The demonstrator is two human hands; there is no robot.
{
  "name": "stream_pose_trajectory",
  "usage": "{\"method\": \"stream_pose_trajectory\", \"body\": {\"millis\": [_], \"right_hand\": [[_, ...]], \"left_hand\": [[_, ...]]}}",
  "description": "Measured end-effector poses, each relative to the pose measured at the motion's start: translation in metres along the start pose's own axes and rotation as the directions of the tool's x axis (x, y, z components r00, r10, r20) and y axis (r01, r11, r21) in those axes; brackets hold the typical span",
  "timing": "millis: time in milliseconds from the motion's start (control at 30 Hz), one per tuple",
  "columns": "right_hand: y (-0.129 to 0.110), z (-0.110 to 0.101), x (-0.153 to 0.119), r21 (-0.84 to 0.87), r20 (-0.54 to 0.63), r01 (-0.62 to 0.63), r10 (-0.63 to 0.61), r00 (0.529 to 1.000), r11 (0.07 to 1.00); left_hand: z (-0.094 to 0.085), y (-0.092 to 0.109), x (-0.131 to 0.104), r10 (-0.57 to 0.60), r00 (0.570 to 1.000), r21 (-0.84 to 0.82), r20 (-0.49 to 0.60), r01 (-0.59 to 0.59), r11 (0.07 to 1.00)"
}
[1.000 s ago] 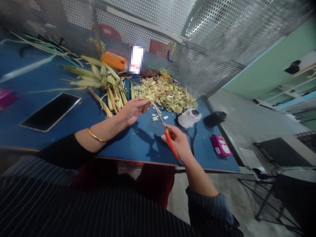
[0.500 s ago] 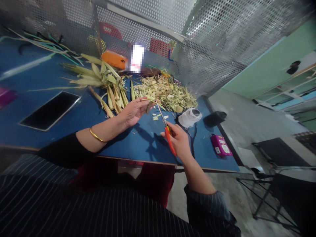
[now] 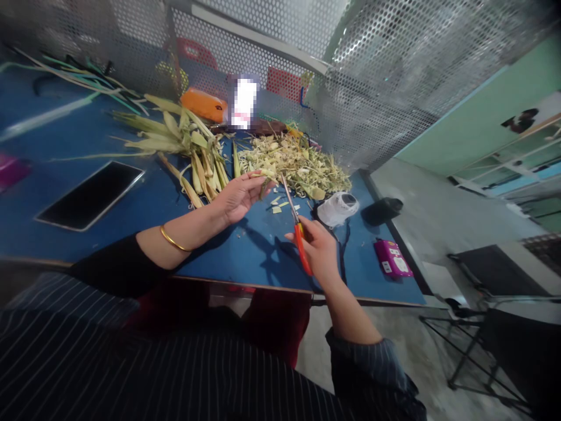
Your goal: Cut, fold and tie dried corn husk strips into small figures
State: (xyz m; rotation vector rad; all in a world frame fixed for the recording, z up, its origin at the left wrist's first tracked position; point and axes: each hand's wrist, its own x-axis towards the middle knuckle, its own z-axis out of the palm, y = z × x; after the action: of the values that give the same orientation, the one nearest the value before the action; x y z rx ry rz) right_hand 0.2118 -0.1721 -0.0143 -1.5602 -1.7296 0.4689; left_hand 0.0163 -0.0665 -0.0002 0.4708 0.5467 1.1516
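Observation:
My left hand [image 3: 240, 197] pinches a pale green strip of corn husk [image 3: 265, 173] between thumb and fingertips. In my right hand [image 3: 321, 248] are scissors [image 3: 301, 248] with red-orange handles, their metal blades pointing up and away from me. The blade tips are just right of the husk, and a small gap seems to separate them. Below the tips, several cut bits of husk [image 3: 277, 209] lie on the blue table [image 3: 228, 257]. Behind both hands spreads a heap of shredded husk [image 3: 302, 161]. To its left lies a bunch of long whole husks [image 3: 193, 146].
A white thread spool [image 3: 336, 210], a dark cylindrical object [image 3: 382, 211] and a purple packet [image 3: 391, 257] are on the right. A black phone [image 3: 91, 196] lies left. Behind stand an orange packet [image 3: 202, 105], a lit, blurred-out screen [image 3: 244, 102] and a perforated metal panel [image 3: 245, 41].
The scissor blades have shifted slightly right, away from the husk. The thin sliver that stuck out to the right of the husk no longer shows there. My left hand has barely moved.

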Motion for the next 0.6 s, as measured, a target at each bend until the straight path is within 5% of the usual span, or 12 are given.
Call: {"method": "stream_pose_trajectory", "body": {"millis": [167,333,467,533,600], "right_hand": [[0.004,-0.002,0.003,-0.322,-0.013,0.024,-0.03,0.999,0.946],[-0.005,0.003,0.004,-0.642,0.19,0.131,-0.009,0.982,0.755],[-0.019,-0.004,0.013,-0.691,0.397,0.345,-0.065,0.915,0.636],[-0.024,-0.011,0.026,-0.624,0.405,0.352,-0.096,0.909,0.698],[-0.025,-0.014,0.046,-0.446,0.287,0.235,-0.111,0.952,0.863]], "left_hand": [[-0.004,0.003,0.004,0.013,0.999,0.037,-0.038,-0.012,0.999],[-0.01,0.002,0.009,0.003,0.998,0.05,-0.068,0.001,0.999],[-0.01,0.0,0.009,-0.009,0.997,0.082,-0.079,0.015,0.996],[-0.009,-0.001,0.007,-0.02,0.995,0.122,-0.096,0.032,0.992],[-0.006,-0.002,0.004,-0.035,0.994,0.184,-0.108,0.055,0.981]]}}
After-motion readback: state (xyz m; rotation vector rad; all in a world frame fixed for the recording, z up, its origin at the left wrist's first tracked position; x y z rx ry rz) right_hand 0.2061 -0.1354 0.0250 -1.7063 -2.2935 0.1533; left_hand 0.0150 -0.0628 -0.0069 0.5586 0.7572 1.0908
